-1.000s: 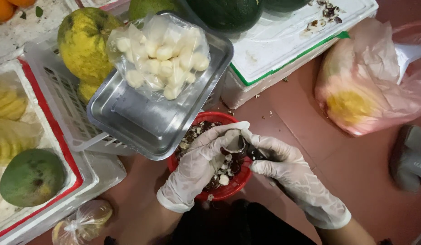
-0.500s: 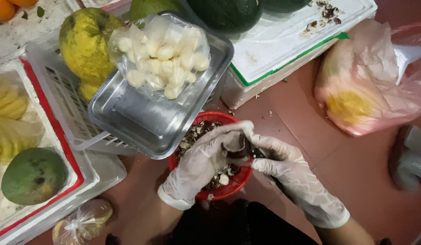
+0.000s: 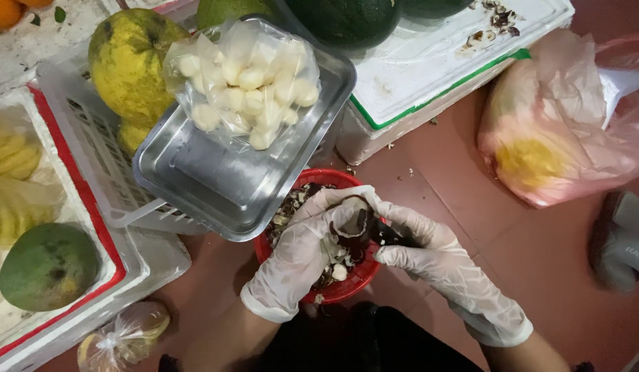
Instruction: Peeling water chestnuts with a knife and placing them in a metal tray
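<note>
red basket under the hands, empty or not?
Not empty: the red basket holds dark peel scraps and pale bits beneath both gloved hands.

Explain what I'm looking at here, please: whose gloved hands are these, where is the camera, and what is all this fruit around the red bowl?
There is no machine here. The camera sits on a person's head and looks straight down, so both hands belong to the wearer. They wear thin white gloves. The left hand cups a small dark-skinned fruit, partly peeled. The right hand works at it with a dark tool, too hidden to name. Both hover over a red bowl of dark peelings on the reddish floor. Above it, a steel tray carries a clear bag of white peeled pieces. The tray rests on a white plastic basket holding a large yellow-green fruit. A pink plastic bag lies to the right.
</note>
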